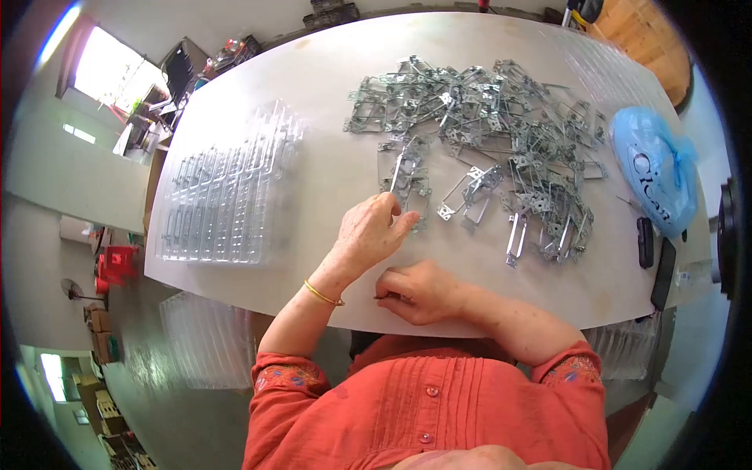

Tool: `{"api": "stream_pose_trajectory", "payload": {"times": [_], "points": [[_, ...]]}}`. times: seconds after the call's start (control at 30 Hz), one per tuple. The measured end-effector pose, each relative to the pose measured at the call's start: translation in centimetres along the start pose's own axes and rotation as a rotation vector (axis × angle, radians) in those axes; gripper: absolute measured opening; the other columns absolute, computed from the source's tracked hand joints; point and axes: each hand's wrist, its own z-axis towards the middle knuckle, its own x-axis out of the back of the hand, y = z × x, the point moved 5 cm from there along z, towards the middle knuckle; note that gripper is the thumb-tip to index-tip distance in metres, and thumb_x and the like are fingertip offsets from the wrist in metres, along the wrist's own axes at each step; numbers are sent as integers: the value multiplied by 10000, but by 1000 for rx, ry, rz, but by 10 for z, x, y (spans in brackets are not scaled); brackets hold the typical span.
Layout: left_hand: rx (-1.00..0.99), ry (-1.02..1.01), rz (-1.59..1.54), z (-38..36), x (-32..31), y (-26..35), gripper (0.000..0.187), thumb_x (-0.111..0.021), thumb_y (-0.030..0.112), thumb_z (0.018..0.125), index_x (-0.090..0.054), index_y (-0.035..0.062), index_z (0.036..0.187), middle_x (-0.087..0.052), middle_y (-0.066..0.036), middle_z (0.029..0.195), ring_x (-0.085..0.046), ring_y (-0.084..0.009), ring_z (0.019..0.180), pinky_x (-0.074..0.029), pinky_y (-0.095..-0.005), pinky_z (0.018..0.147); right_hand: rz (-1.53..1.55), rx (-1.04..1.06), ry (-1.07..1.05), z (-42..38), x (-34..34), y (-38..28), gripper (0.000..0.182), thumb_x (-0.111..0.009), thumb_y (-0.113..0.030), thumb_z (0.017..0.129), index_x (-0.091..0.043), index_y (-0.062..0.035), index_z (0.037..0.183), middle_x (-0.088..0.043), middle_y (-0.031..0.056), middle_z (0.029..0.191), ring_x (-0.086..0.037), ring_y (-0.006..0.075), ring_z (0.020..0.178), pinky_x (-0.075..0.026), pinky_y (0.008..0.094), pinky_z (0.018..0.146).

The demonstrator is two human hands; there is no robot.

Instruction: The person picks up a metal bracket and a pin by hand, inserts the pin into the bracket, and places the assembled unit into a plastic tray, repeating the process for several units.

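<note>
My left hand (372, 231) reaches forward over the table, its fingers bent at the near end of a shiny metal bracket (401, 164). That bracket lies among a small cluster of similar brackets, and the fingertips are partly hidden by the hand. Close to the front edge, my right hand (423, 291) is closed, with a small dark thing (384, 297) showing at its fingertips, too small to name. Right of the cluster lies a loose metal bracket (478, 186). Behind it spreads a large tangled pile of metal brackets (486, 102).
A stack of clear plastic trays (223, 196) stands on the table's left side. At the right are a blue plastic bag (652, 168), a black object (645, 243) and clear plastic sheets (599, 66). More clear trays (207, 341) sit below the table's front left edge.
</note>
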Motion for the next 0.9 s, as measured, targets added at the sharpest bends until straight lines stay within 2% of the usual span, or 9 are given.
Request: {"api": "stream_pose_trajectory", "payload": {"times": [0.2,0.3,0.37,0.4,0.47,0.6,0.7,0.77,0.9], "points": [[121,-70,-95,10,-13,-13,358,-707,311,893,-671,-37,815,-655,-180,698,-634,-297,625,-502,-409,625,-27,63,18,-1,3,-2,117,-666,-141,888,-608,-79,968,-673,132,886,-667,369,781,-538,460,684],[109,-77,-149,9,-16,-16,347,-690,286,897,-665,-46,796,-626,-187,675,-603,-253,593,-488,-385,601,-26,84,34,0,1,1,113,-668,-137,886,-604,-81,960,-670,131,873,-665,372,753,-540,460,663],[133,-92,-160,11,-7,-13,295,-673,229,909,-658,-48,809,-625,-108,649,-555,-162,573,-469,-336,567,-38,104,53,0,5,1,114,-669,-137,886,-602,-82,959,-667,131,865,-664,373,739,-540,461,654],[129,-88,-157,12,1,-12,295,-673,229,909,-658,-48,809,-625,-108,649,-555,-162,573,-469,-336,567,-39,90,41,-1,3,-1,120,-672,-141,888,-600,-81,962,-666,131,862,-663,376,737,-539,463,654],[149,-163,-503,11,6,-8,231,-665,191,946,-666,-21,854,-632,-14,707,-532,-82,635,-458,-283,582,-41,75,26,-1,2,-1,126,-675,-145,890,-597,-80,965,-665,132,859,-662,378,735,-539,465,654],[126,-188,-786,12,2,-16,168,-653,162,986,-674,10,917,-637,15,819,-530,-49,713,-451,-247,617,25,55,32,0,1,1,136,-679,-157,900,-596,-77,972,-667,129,866,-665,374,744,-537,461,654],[67,-160,-928,10,5,-12,143,-650,160,1001,-675,34,937,-675,-38,952,-587,-69,777,-498,-254,693,83,13,42,0,5,1,132,-682,-147,899,-601,-77,977,-666,131,871,-667,362,752,-536,451,653],[162,-128,-1141,7,7,-9,142,-653,142,994,-657,26,912,-688,-95,1058,-646,-108,822,-547,-274,755,106,-12,43,-1,8,0,134,-689,-138,895,-605,-78,980,-663,132,874,-668,352,754,-535,441,653],[156,-210,-1371,7,-3,-22,116,-677,105,967,-638,23,896,-673,-162,1160,-680,-147,867,-572,-298,813,175,15,181,1,25,-8,131,-708,-69,890,-620,-73,986,-650,99,859,-648,266,696,-527,365,630]]}}
